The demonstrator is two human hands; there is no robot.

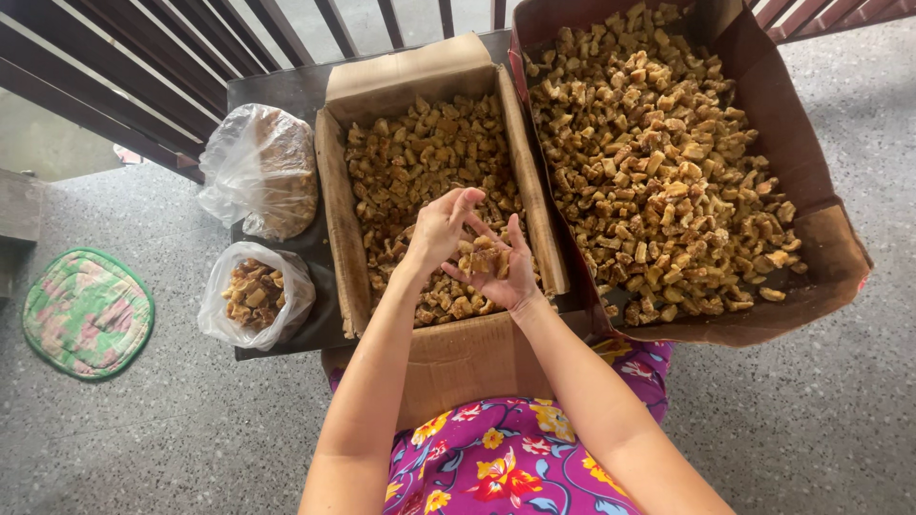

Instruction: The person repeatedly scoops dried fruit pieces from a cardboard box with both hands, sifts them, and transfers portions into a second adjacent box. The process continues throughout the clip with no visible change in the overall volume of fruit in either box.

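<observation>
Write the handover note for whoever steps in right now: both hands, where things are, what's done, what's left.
Right hand: palm up over the smaller box, cupping a few brown chunks.
Left hand: open, fingers at that pile.
Larger box, right: heaped with chunks.
Done: two clear bags on the left hold chunks, one open, one fuller.
Left: both boxes remain well filled.

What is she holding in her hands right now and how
A few brown fried pieces lie in the cupped palm of the right hand; the left hand picks at them with its fingers.
</observation>
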